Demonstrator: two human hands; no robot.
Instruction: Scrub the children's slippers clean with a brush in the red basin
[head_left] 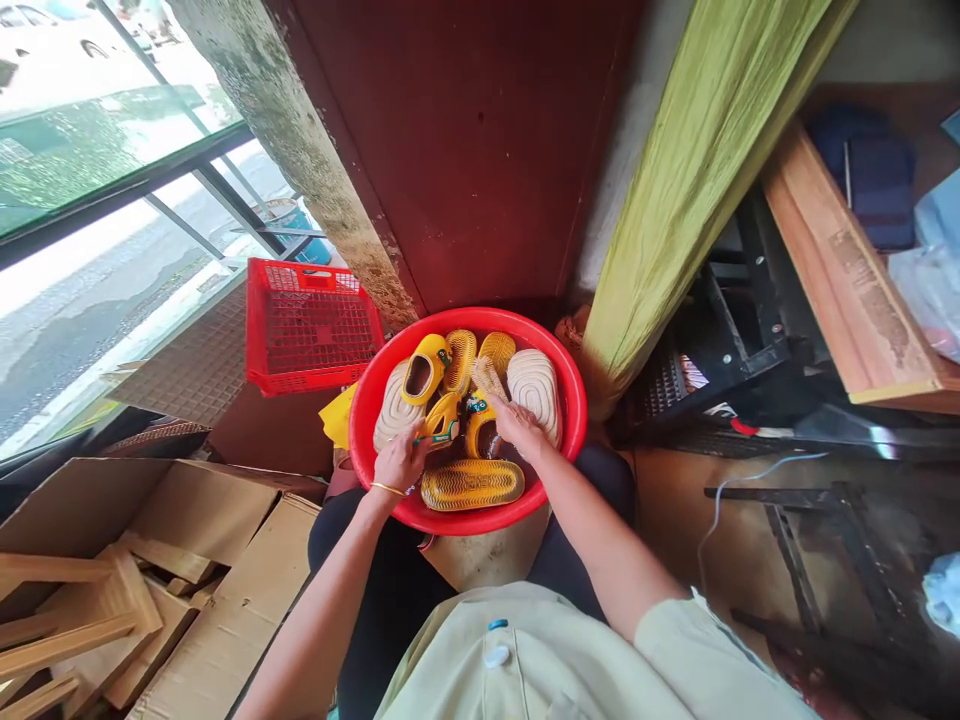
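We locate one round red plastic basin (pixel 573 400) beneath our hands. It contains two cream soles with oval ridges (pixel 533 384), three yellow patterned soles (pixel 472 485) facing up, and three yellow rubber clogs (pixel 430 345). Our left hand (pixel 400 460) grips one clog near its green-marked strap (pixel 453 433); our right hand (pixel 519 428) reaches over another, fingers extended, grip indeterminate. Beyond and left of our left hand: one red plastic lattice crate (pixel 322 380). Farther left and nearer us: one brown cardboard box (pixel 244 590), open, containing several wooden pieces (pixel 112 600).
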